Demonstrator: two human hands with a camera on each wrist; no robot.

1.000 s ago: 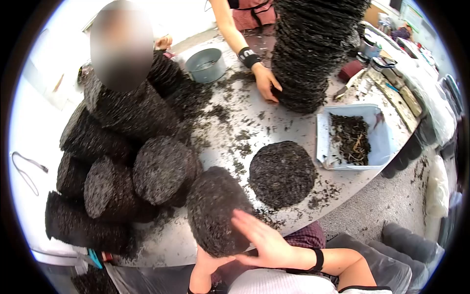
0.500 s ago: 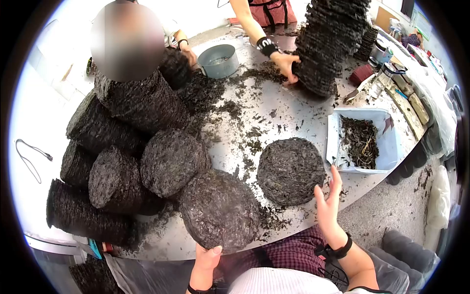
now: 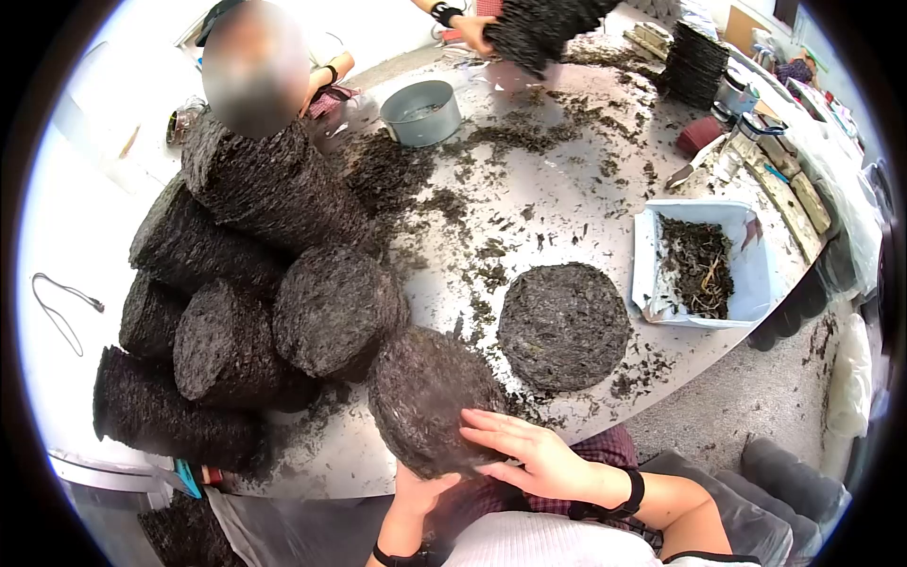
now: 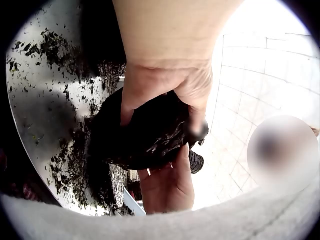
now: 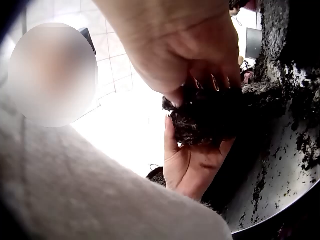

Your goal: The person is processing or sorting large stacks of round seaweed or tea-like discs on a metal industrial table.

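A round, dark stack of dried seaweed sheets [image 3: 425, 387] tilts up at the table's near edge, in front of my body. My left hand [image 3: 419, 493] grips its lower edge, the thumb on the near side; in the left wrist view that hand [image 4: 167, 82] spans the stack [image 4: 150, 132]. My right hand [image 3: 543, 461] rests with extended fingers across the stack's face, thumb at the near edge. The right wrist view has the right hand [image 5: 195, 55] above the stack and the left hand [image 5: 195, 167] below. Another seaweed round [image 3: 565, 326] lies flat just beyond.
Several thick seaweed rolls [image 3: 340, 312] are piled on the left. A pale blue bin [image 3: 756, 283] with scraps stands at the right, a grey round pan [image 3: 420, 113] farther back. Across the table, another person's hand [image 3: 472, 33] holds a seaweed stack [image 3: 543, 33]. Loose flakes litter the table [image 3: 557, 213].
My right hand lifted off the stack to the right, then came back onto its face. My left hand keeps its grip. The tall stack across the table has been lifted and moved back and left.
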